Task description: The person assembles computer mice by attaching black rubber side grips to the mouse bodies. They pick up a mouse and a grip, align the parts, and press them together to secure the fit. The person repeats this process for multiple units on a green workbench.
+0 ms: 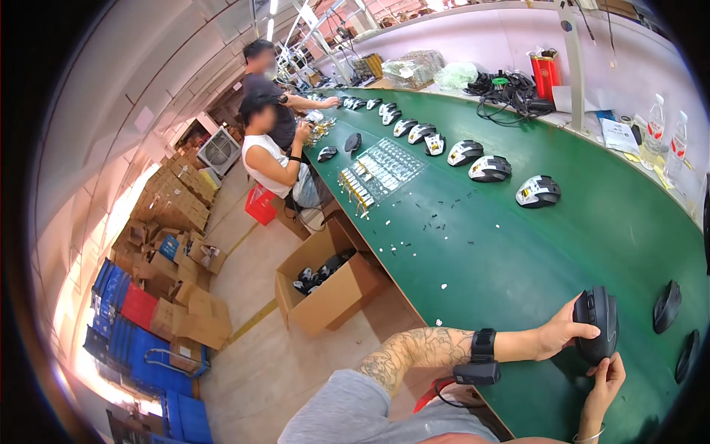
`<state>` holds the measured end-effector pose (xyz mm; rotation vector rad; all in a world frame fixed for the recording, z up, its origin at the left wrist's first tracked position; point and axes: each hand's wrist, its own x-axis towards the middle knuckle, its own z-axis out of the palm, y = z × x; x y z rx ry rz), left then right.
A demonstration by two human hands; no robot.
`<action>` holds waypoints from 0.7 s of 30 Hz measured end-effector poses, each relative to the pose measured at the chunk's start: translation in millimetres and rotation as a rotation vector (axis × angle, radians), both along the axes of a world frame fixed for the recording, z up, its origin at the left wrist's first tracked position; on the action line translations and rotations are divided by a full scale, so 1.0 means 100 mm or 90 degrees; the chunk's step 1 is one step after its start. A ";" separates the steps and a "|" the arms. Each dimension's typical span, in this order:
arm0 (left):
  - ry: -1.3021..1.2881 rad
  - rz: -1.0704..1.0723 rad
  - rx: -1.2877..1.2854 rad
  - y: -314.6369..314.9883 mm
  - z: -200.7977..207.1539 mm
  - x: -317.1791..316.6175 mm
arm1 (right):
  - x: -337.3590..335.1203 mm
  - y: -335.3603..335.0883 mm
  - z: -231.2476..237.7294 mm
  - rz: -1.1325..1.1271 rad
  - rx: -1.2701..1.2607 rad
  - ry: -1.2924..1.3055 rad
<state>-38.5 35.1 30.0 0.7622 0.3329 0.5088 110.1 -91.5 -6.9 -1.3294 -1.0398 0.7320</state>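
Now the left hand (560, 333) and right hand (605, 376) both grasp a black mouse (597, 322) between their fingers, seemingly checking it; the next turn needs a firm grip

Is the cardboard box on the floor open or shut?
Open. The box beside the green table has its top flaps folded outward, and dark computer mice show inside it.

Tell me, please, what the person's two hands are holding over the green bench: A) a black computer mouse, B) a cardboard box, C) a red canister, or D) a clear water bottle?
A: the left hand grips the side of a black computer mouse while the right hand touches its lower end, above the green bench.
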 end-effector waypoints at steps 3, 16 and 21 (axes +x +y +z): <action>0.003 -0.023 -0.025 0.04 0.01 -0.01 | -0.05 0.02 0.03 -0.048 0.001 0.006; 0.046 0.016 -0.196 0.10 -0.09 0.04 | -0.02 -0.05 0.00 -0.011 0.016 -0.150; 0.059 0.029 -0.200 0.12 -0.09 0.02 | -0.03 -0.04 0.05 0.006 0.002 -0.205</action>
